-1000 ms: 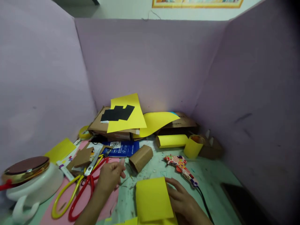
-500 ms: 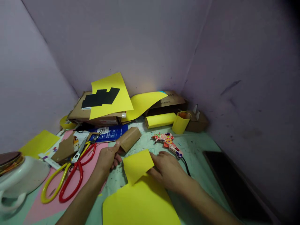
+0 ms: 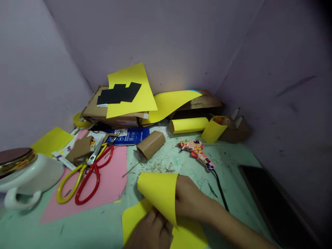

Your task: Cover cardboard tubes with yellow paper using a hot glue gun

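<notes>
A small piece of yellow paper [image 3: 159, 193] curves up in front of me. My right hand [image 3: 190, 199] grips its right edge, with the fingertips hidden behind it. Low in the view, my left hand [image 3: 151, 228] has its fingers curled at the lower edge of the same piece; their tips are partly hidden. Beneath both hands lies a larger yellow sheet [image 3: 190, 237] on the table. Beyond them a brown cardboard tube [image 3: 151, 145] lies on its side, touched by neither hand.
Large scissors [image 3: 89, 173] with red and yellow handles lie on pink paper [image 3: 111, 186] at left, near a white lidded pot [image 3: 44, 173]. A flowered glue gun [image 3: 195, 154] with a black cord lies right of the cardboard tube. Two yellow tubes [image 3: 189, 125] and cardboard boxes [image 3: 90, 107] stand behind.
My left hand has let go of the brown tube and moved down to the yellow paper. The paper piece in my right hand has become more curled. The view has shifted.
</notes>
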The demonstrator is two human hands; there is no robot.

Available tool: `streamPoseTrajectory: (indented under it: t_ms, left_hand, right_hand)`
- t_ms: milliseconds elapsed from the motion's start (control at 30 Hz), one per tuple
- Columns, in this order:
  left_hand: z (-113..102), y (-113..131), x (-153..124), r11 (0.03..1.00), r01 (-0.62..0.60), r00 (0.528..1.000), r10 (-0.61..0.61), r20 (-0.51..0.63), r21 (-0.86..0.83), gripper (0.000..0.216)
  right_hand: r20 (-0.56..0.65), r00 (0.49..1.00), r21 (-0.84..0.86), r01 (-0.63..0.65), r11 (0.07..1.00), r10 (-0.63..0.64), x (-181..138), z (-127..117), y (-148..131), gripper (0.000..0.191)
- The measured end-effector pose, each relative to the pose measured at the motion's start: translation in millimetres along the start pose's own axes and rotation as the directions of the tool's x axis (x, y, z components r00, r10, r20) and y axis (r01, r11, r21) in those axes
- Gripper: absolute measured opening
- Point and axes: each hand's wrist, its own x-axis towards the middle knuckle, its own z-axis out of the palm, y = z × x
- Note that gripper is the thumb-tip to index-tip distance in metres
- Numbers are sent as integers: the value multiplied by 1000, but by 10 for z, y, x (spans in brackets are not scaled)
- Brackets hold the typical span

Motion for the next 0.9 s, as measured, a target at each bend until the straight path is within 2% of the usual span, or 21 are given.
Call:
streamPoseTrajectory:
  t_ms: [133, 233, 300, 367, 467, 533, 667, 800, 900]
  left_hand:
    - [-36, -4, 1, 997, 34, 999, -35, -2, -66, 18]
    - [-41, 22, -64, 995, 64, 996, -69, -52, -81, 21]
    - [-47, 39, -103, 990, 101, 994, -104, -22, -96, 24]
    - [-64, 54, -119, 985, 136, 991, -135, 22, -102, 26]
    - [-94, 65, -109, 996, 92, 995, -93, -48, -23, 26]
    - [-107, 61, -100, 998, 59, 996, -56, -71, 39, 29]
    - [-106, 40, -113, 999, 14, 999, -15, 32, 32, 31]
    - [-89, 38, -146, 999, 17, 998, -18, 54, 29, 31]
    - [-104, 44, -143, 999, 9, 998, -11, 54, 44, 31]
  right_hand:
    - [76, 992, 247, 84, 966, -105, 14, -64, -40, 35]
    - [168, 976, 304, 80, 949, -136, -30, -116, -23, 31]
    - [209, 966, 341, 72, 937, -150, -72, -90, -5, 37]
    - [200, 976, 365, 8, 931, -87, -95, -9, 1, 41]
    - [72, 988, 346, -156, 925, 140, -63, 144, -22, 20]
    - [9, 965, 330, -251, 910, 263, -6, 212, -48, 17]
    - [7, 908, 238, -407, 882, 418, 110, 218, -96, 15]
    - [-16, 874, 70, -484, 872, 486, 178, 165, -138, 16]
    - [-39, 863, 30, -502, 864, 503, 218, 161, -143, 18]
